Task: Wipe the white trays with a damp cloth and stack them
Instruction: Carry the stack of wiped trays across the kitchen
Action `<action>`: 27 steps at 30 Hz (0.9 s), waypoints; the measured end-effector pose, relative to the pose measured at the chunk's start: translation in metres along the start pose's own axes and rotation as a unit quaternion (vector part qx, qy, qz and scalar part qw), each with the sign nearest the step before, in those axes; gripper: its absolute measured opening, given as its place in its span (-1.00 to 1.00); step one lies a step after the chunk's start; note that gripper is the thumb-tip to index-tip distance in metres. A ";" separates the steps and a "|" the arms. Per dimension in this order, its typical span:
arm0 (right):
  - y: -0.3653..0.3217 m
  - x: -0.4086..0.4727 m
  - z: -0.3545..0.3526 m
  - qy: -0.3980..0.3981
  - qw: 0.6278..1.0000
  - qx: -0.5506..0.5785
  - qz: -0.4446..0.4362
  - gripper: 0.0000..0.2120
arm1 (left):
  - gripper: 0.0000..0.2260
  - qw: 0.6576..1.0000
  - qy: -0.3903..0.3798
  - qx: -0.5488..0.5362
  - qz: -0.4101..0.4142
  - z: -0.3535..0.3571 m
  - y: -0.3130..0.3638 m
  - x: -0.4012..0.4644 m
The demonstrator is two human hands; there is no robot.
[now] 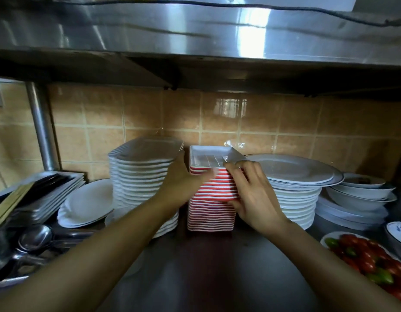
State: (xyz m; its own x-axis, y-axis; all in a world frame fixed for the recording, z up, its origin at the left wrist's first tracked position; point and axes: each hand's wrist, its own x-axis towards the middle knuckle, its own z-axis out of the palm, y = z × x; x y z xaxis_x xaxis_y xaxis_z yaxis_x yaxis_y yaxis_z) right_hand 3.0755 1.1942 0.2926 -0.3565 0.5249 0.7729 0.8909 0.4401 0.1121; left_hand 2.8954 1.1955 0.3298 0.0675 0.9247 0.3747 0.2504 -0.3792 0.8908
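White square trays [214, 155] with red-and-white striped sides stand in a tall stack at the middle of the steel counter [217, 266], against the tiled wall [150, 113]. No brand or label can be read anywhere; only some blue marks show on a small bowl [397, 231] at the right edge, which is cut off by the frame and too small to read. The left hand [181, 179] lies against the left side of the upper part of the stack, its fingers blurred across the striped front, so I cannot tell if it grips or only presses. The right hand [251, 192] holds the right side of the upper trays, with the fingers curled on the striped edge and the thumb lower on the front; the fingertips reach the rim of the top tray. No cloth is visible in either hand. Just beside the stack on the left is a pile of white oblong plates [143, 170], and on the right a pile of round plates [294, 183] with a larger one on top. A plate of red and green tomatoes [370, 260] is partly cut off at the lower right, and metal trays and spoons [33, 239] lie dark and unclear at the left.
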 end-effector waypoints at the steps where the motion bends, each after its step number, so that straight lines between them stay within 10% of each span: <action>1: 0.000 0.002 -0.001 0.001 1.000 0.000 -0.001 -0.26 | -0.34 0.987 -0.012 0.142 0.081 -0.002 -0.009 -0.005; 3: 0.000 0.006 -0.002 0.000 1.000 -0.007 -0.002 -0.25 | -0.04 0.892 0.019 0.416 0.173 -0.004 -0.020 -0.011; 6: 0.000 0.010 -0.003 -0.012 1.000 -0.016 0.001 -0.22 | -0.21 0.822 0.060 0.498 0.269 -0.004 -0.023 -0.006; 27: 0.035 0.041 0.043 -0.076 0.996 -0.007 0.034 -0.26 | -0.31 0.850 0.063 0.470 0.229 0.013 -0.052 0.062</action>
State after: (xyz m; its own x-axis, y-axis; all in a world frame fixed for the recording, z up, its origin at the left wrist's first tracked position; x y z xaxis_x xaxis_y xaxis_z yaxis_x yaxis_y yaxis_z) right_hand 3.0800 1.2626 0.3008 -0.3322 0.6587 0.6751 0.9182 0.3894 0.0719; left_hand 2.8991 1.2727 0.3030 0.2764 0.6531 0.7051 0.8908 -0.4494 0.0671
